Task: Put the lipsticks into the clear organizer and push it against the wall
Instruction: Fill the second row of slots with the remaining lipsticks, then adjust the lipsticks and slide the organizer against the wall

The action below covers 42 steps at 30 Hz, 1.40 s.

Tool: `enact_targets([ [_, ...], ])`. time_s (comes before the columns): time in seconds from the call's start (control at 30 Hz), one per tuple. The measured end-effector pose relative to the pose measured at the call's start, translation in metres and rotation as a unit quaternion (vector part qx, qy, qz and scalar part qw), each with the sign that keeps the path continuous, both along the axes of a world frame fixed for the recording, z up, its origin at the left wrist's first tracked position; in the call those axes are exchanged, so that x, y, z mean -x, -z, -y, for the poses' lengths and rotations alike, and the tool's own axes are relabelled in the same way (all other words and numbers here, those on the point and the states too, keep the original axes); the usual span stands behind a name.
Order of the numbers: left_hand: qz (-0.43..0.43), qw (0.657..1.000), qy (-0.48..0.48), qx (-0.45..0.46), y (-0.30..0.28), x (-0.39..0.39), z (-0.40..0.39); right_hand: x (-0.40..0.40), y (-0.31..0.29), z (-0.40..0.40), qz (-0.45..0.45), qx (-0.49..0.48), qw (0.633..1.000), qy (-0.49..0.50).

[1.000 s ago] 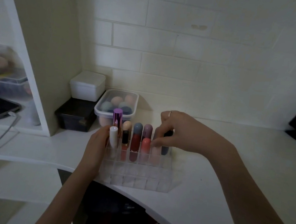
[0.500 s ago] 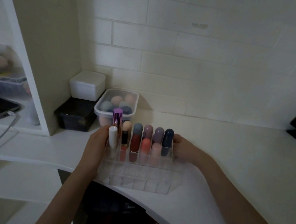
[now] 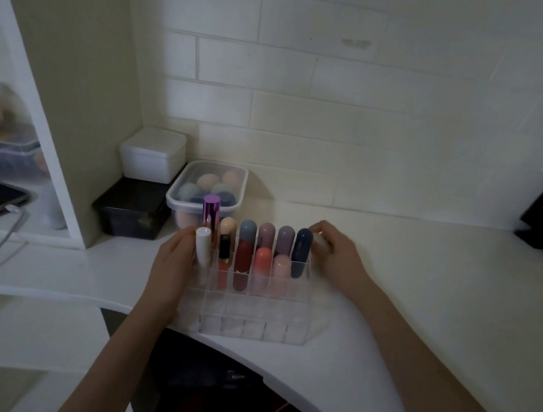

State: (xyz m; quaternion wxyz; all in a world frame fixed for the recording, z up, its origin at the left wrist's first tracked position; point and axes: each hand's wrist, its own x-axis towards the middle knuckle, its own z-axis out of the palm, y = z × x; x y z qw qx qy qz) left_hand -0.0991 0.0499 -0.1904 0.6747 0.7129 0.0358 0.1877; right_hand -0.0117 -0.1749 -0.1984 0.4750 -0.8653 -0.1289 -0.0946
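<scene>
Dim light; brick wall (image 3: 344, 111), white desk (image 3: 424, 295).

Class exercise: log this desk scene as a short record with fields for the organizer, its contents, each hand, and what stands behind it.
organizer: clear organizer on the white desk, short of the wall
contents: lipsticks upright in its back rows; front rows empty
left hand: left hand holds its left side
right hand: right hand holds its right back corner
behind: lidded tub of sponges, white box on black box
</scene>
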Motion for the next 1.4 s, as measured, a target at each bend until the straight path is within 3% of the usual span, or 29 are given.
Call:
enact_targets([
  [0.2,-0.001,1.000,0.000,-0.012,0.000,0.001,0.001,0.001,-0.021,0.016,-0.115,-0.241,0.961,-0.072],
  [0.3,-0.009,1.000,-0.001,-0.008,0.001,0.002,0.000,0.001,-0.036,0.017,-0.177,-0.306,0.930,-0.097],
  [0.4,-0.003,1.000,0.000,-0.013,0.001,0.001,0.000,0.003,-0.052,0.022,-0.249,-0.325,0.891,-0.198],
  [0.53,-0.007,1.000,0.002,-0.026,0.003,-0.001,-0.002,0.012,-0.067,0.029,-0.254,-0.228,0.906,-0.249],
  [0.7,-0.007,1.000,0.005,-0.013,0.008,-0.003,-0.004,0.025,-0.091,0.026,-0.130,-0.083,0.963,-0.219],
  [0.8,0.000,1.000,0.010,-0.011,0.008,-0.004,-0.004,0.037,-0.110,0.022,-0.075,0.022,0.977,-0.200],
  [0.9,-0.007,1.000,0.009,-0.001,0.009,-0.004,-0.005,0.052,-0.125,0.012,-0.049,0.073,0.975,-0.202],
  [1.07,-0.017,1.000,0.000,-0.013,0.008,-0.005,-0.003,0.066,-0.127,-0.006,0.007,0.257,0.948,-0.186],
  [1.4,-0.018,1.000,-0.002,-0.008,0.009,-0.006,-0.005,0.073,-0.130,-0.011,0.023,0.321,0.933,-0.161],
])
